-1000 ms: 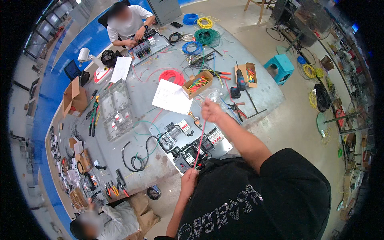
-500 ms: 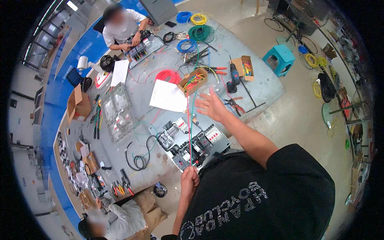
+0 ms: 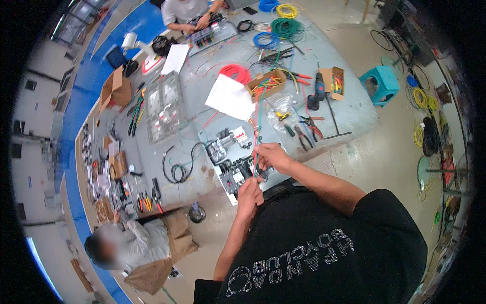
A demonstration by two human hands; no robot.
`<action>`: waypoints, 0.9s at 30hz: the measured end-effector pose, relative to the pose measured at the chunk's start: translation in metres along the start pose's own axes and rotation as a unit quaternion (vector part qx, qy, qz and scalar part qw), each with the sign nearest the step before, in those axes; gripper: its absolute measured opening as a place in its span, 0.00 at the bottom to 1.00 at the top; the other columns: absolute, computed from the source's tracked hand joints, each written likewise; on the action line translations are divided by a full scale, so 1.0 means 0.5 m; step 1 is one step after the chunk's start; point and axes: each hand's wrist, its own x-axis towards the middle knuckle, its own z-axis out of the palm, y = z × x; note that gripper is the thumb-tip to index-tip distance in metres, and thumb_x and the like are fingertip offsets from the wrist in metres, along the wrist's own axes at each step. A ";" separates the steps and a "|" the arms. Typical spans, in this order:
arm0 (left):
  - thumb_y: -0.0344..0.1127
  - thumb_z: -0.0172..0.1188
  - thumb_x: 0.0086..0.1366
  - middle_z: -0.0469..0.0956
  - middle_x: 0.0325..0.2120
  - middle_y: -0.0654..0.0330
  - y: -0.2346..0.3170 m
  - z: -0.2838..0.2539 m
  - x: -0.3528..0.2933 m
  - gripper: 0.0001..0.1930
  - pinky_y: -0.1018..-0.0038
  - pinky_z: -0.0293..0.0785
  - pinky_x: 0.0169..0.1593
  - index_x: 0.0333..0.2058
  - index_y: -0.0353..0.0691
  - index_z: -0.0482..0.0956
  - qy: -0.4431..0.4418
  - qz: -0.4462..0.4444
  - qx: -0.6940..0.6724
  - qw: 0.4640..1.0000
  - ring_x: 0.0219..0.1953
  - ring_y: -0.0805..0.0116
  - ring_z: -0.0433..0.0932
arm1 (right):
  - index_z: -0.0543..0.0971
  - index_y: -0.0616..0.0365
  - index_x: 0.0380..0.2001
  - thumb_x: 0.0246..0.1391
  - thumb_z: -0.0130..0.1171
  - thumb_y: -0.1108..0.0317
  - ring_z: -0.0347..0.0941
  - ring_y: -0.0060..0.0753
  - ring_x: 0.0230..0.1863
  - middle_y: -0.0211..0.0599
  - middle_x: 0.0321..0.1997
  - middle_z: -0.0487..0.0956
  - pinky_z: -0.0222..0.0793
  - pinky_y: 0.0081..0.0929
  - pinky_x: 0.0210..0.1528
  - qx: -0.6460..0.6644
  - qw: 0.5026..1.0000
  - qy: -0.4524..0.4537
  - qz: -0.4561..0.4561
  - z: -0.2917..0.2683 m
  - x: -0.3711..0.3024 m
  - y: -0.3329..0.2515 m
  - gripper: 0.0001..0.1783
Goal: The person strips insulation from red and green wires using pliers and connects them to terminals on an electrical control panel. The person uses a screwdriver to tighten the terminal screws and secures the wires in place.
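My left hand (image 3: 249,196) is closed at the near edge of the mounting plate (image 3: 208,136), gripping a red wire (image 3: 254,168) and a green wire (image 3: 259,112). A little farther up, my right hand (image 3: 273,156) pinches the same wires, so a short length runs between the hands. Black and grey electrical parts, among them a red-and-white circuit breaker (image 3: 239,135), are fixed to the plate. My hands and forearm hide part of its right side.
Pliers (image 3: 304,138), a cordless drill (image 3: 317,91), a cardboard box of coloured pieces (image 3: 268,88) and a white paper sheet (image 3: 228,96) lie on the table beyond my hands. One co-worker (image 3: 185,12) works at the far side, another (image 3: 147,248) sits at lower left.
My right hand, spread beside the wires before, has come down toward my left hand and closed on them. The whole view has shifted, moving the table rightward in the picture.
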 end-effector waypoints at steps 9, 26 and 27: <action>0.42 0.50 0.74 0.56 0.14 0.74 -0.028 -0.005 0.017 0.13 0.80 0.46 0.15 0.36 0.39 0.74 0.035 0.042 0.056 0.997 0.12 0.83 0.52 | 0.75 0.56 0.26 0.64 0.59 0.57 0.66 0.21 0.17 0.27 0.20 0.71 0.62 0.23 0.18 0.088 0.979 0.170 -0.075 -0.004 0.037 0.010 0.16; 0.44 0.49 0.75 0.65 0.18 0.68 0.028 -0.247 -0.011 0.14 0.76 0.64 0.23 0.36 0.40 0.73 -0.068 0.042 0.031 0.996 0.19 0.75 0.66 | 0.74 0.56 0.28 0.62 0.58 0.60 0.66 0.22 0.16 0.29 0.21 0.72 0.66 0.25 0.18 -0.021 0.858 0.406 -0.314 -0.177 -0.061 -0.171 0.13; 0.44 0.49 0.76 0.69 0.20 0.66 0.040 -0.220 -0.001 0.14 0.75 0.69 0.26 0.37 0.40 0.73 -0.084 0.077 0.029 0.993 0.22 0.73 0.71 | 0.74 0.56 0.29 0.62 0.58 0.61 0.68 0.22 0.16 0.30 0.21 0.72 0.67 0.26 0.18 -0.058 0.857 0.398 -0.323 -0.144 -0.048 -0.148 0.12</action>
